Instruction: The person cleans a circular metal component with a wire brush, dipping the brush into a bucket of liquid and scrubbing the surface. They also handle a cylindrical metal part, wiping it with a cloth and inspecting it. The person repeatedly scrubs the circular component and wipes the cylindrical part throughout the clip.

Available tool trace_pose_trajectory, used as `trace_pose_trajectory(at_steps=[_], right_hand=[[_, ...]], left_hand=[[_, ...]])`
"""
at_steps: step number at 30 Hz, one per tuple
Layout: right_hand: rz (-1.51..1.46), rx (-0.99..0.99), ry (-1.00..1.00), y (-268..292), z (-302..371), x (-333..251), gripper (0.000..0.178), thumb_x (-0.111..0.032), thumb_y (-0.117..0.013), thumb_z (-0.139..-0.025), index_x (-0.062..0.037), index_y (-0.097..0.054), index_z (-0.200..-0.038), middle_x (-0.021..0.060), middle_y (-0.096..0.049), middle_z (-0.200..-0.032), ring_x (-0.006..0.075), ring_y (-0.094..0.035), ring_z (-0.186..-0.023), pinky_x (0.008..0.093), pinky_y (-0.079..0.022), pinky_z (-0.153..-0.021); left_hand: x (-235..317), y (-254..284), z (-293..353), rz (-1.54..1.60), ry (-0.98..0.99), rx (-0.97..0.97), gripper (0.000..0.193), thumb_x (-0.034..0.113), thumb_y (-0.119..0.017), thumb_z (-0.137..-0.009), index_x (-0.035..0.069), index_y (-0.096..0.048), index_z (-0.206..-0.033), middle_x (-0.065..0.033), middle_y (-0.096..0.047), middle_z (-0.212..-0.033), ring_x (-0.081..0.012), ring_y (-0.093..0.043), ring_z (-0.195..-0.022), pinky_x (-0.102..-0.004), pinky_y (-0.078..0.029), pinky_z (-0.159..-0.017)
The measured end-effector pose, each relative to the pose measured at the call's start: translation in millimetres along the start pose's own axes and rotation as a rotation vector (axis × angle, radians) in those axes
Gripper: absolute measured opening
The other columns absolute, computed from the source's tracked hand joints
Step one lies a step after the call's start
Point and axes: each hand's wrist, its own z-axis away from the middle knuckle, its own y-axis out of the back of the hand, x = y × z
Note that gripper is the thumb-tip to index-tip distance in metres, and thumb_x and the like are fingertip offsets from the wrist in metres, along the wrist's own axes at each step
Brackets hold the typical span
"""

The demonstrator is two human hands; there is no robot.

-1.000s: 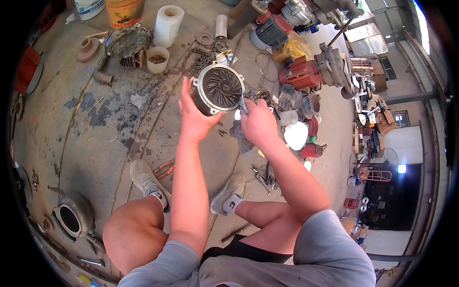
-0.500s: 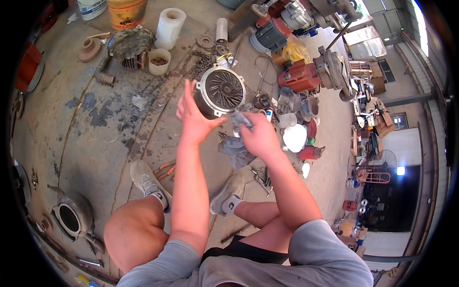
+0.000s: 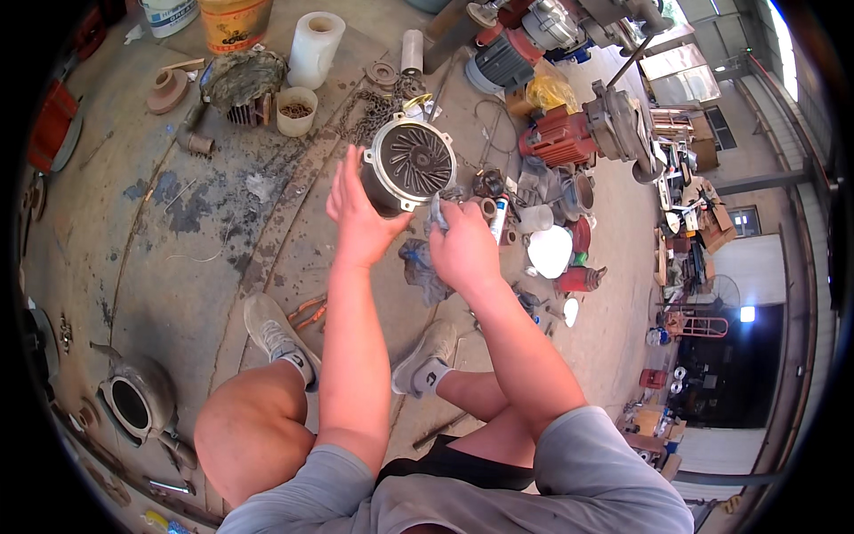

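Ahead of me stands a round metal pump or motor housing [image 3: 412, 160], its top showing a bright rim with lugs around dark radial vanes. My left hand [image 3: 358, 214] is wrapped against its near left side, fingers along the wall and thumb toward the front rim. In my right hand [image 3: 467, 242] is a bunched grey rag [image 3: 438, 214], pinched by the fingers at the rim's near right edge. More grey cloth [image 3: 425, 271] hangs or lies just below that hand; whether it is the same piece I cannot tell.
Beyond the housing lies a chain [image 3: 360, 117], with a tub of small parts [image 3: 296, 111] to its left. Red motors [image 3: 559, 142] stand at the right. Near my feet are orange-handled pliers [image 3: 309, 311]; a metal casing [image 3: 138, 400] sits at lower left.
My right hand has shifted slightly left and turned, bringing the rag close against the rim. The left hand stays almost in place on the housing.
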Motion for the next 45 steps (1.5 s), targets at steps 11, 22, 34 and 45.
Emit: trace_pose_trajectory(at_steps=[11,22,34,45], right_hand=[[-0.753,-0.388,0.064,79,8,33,0.037,-0.003,-0.069,-0.095,-0.0047,-0.066,-0.132,0.0045,-0.066,-0.121,0.0146,-0.062,-0.115,0.0316,-0.049,-0.101],[-1.306,-0.101,-0.050,140,13,7,0.091,-0.002,-0.087,-0.078,-0.0015,-0.037,-0.155,0.0167,-0.048,-0.149,0.0259,-0.059,-0.127,0.0387,-0.050,-0.108],[-1.080,0.153,0.002,60,25,-6,0.051,-0.006,-0.074,-0.097,-0.0057,-0.054,-0.144,0.0086,-0.061,-0.133,0.0153,-0.060,-0.118,0.0322,-0.049,-0.105],[-0.708,-0.143,-0.004,95,-48,-48,0.052,-0.007,-0.084,-0.087,0.0020,-0.060,-0.133,0.0073,-0.073,-0.116,0.0130,-0.068,-0.104,0.0303,-0.054,-0.095]], left_hand=[[49,65,-5,0.140,0.046,-0.103,0.090,0.002,-0.082,-0.079,0.012,-0.040,-0.158,-0.0126,-0.042,-0.160,-0.0340,-0.045,-0.146,-0.0451,-0.037,-0.121],[130,35,19,0.573,0.156,-0.329,0.028,0.006,-0.075,-0.095,0.000,-0.063,-0.119,-0.0099,-0.072,-0.108,-0.0207,-0.070,-0.100,-0.0341,-0.055,-0.088],[89,30,23,1.073,0.394,-0.666,0.023,-0.001,-0.067,-0.097,-0.001,-0.071,-0.120,-0.0046,-0.074,-0.106,-0.0111,-0.067,-0.097,-0.0297,-0.056,-0.090],[35,52,4,-0.123,0.422,-0.166,0.122,0.028,-0.101,-0.063,0.005,-0.032,-0.161,-0.0196,-0.042,-0.158,-0.0376,-0.044,-0.146,-0.0500,-0.038,-0.120]])
